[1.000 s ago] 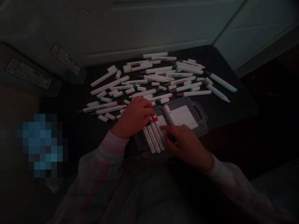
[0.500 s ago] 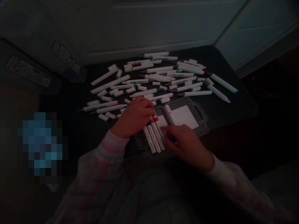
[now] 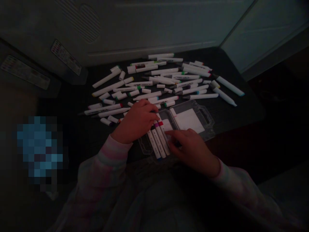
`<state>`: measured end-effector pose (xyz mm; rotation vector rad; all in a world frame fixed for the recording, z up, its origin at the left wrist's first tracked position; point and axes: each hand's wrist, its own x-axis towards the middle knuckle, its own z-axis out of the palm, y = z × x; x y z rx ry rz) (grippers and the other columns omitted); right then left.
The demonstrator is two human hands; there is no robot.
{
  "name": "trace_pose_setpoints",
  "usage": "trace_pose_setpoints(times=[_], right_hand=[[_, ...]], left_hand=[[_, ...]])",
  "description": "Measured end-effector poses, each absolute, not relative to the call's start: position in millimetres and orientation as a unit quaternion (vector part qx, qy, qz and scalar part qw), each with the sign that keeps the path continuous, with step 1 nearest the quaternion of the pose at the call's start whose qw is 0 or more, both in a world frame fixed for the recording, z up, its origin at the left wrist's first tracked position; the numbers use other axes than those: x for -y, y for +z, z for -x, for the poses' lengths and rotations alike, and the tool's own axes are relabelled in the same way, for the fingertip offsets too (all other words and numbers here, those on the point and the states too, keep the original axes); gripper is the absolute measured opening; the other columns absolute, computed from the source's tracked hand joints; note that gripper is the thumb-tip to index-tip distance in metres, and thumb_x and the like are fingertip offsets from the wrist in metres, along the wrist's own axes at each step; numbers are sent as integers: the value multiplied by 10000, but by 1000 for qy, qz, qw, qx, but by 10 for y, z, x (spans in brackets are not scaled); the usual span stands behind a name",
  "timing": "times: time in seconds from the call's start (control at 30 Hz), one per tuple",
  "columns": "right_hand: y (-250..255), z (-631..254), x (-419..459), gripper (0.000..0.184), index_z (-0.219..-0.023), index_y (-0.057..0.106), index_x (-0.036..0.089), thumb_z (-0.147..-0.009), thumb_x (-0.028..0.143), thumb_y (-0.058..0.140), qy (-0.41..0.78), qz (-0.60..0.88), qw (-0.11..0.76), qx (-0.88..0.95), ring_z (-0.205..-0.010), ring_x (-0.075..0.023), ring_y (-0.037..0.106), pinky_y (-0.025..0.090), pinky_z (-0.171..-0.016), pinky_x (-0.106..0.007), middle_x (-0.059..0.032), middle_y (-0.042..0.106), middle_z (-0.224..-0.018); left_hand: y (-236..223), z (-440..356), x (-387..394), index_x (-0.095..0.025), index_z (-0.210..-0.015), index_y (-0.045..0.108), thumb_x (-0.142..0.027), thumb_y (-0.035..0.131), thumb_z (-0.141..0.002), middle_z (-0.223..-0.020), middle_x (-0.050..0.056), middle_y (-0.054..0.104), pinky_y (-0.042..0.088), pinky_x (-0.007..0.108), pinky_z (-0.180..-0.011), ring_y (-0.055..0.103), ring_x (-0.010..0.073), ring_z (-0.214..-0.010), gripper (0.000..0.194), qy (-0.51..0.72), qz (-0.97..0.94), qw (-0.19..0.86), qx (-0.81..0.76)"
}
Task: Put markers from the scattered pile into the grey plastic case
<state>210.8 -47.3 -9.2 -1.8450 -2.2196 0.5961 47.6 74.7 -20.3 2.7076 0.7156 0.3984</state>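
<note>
Several white markers (image 3: 155, 144) lie side by side in the left half of an open clear plastic case (image 3: 145, 146). One carries a red band (image 3: 161, 123), and a purple band (image 3: 156, 124) shows right beside it. My left hand (image 3: 136, 120) curls over the upper ends of these markers, its fingertips closed at the cap of the red-banded one. From the right, my right hand (image 3: 190, 149) reaches in with its index finger stretched out to that marker's side. Its thumb is apart, lower down. A single marker (image 3: 173, 113) and a white sheet (image 3: 190, 120) lie in the case's right half.
Many loose white markers and caps (image 3: 147, 96) are spread across the dark table (image 3: 251, 109) behind the case. Two clear boxes with printed labels (image 3: 66, 57) stand at the left. A pale panelled surface (image 3: 154, 29) rises behind the table. The scene is very dim.
The view has shifted very slightly. Both hands keep nearly the same pose at the markers, and nothing has visibly been picked up or put down.
</note>
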Motion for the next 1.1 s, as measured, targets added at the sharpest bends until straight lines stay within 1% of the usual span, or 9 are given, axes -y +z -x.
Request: trace_pose_setpoints(times=[0.27, 0.37, 0.5, 0.67, 0.77, 0.87, 0.97, 1.1], right_hand=[[-119, -2120, 474, 252, -1022, 571, 158, -788, 205, 491, 199, 618, 92, 755, -673, -169, 559, 327, -670, -318, -20, 646, -755], [-124, -2125, 477, 259, -1033, 567, 157, -792, 213, 493, 204, 618, 97, 753, -675, -169, 558, 332, -674, -322, -22, 648, -767], [-103, -2142, 482, 266, -1047, 559, 150, -805, 221, 478, 210, 614, 102, 754, -693, -177, 563, 346, -675, -329, -30, 648, -785], [-64, -2197, 479, 375, -1127, 513, 136, -782, 283, 527, 239, 582, 102, 771, -808, -202, 576, 370, -727, -351, -52, 651, -888], [-50, -2226, 470, 457, -1163, 488, 127, -748, 301, 573, 251, 565, 90, 781, -870, -217, 578, 380, -755, -368, -77, 644, -954], [-32, -2241, 459, 517, -1184, 473, 118, -718, 292, 612, 260, 553, 85, 787, -905, -225, 577, 391, -775, -375, -86, 641, -965], [-9, -2247, 450, 531, -1188, 474, 106, -712, 286, 626, 265, 548, 78, 789, -917, -228, 577, 397, -790, -378, -93, 642, -959], [10, -2249, 439, 557, -1201, 466, 99, -706, 290, 637, 271, 543, 65, 792, -928, -234, 574, 404, -792, -385, -100, 639, -980]], left_hand=[[-215, -492, -728, -199, -802, 678, -127, 451, -793, -956, 26, 611, 381, 354, -832, 435, 189, -930, 238, 148, -943, 154, -255], [-217, -483, -737, -180, -797, 671, -124, 448, -790, -905, 40, 606, 389, 349, -826, 447, 186, -913, 230, 161, -938, 150, -267], [-216, -453, -768, -181, -845, 663, -133, 449, -789, -848, 31, 595, 396, 334, -805, 460, 180, -884, 226, 181, -931, 143, -283], [-211, -462, -765, -156, -877, 648, -162, 440, -801, -814, 45, 597, 409, 330, -769, 491, 176, -836, 222, 153, -934, 147, -288], [-211, -478, -747, -143, -879, 641, -171, 426, -807, -830, 57, 597, 419, 328, -766, 505, 183, -856, 228, 136, -934, 150, -294], [-213, -479, -732, -137, -867, 636, -176, 414, -811, -841, 62, 597, 428, 328, -769, 517, 187, -867, 232, 130, -932, 149, -302], [-201, -463, -726, -135, -852, 628, -176, 409, -809, -858, 62, 595, 435, 321, -778, 526, 182, -879, 227, 132, -928, 160, -310], [-162, -419, -749, -136, -876, 617, -171, 430, -786, -900, 56, 594, 439, 305, -794, 537, 167, -887, 211, 121, -921, 211, -303]])
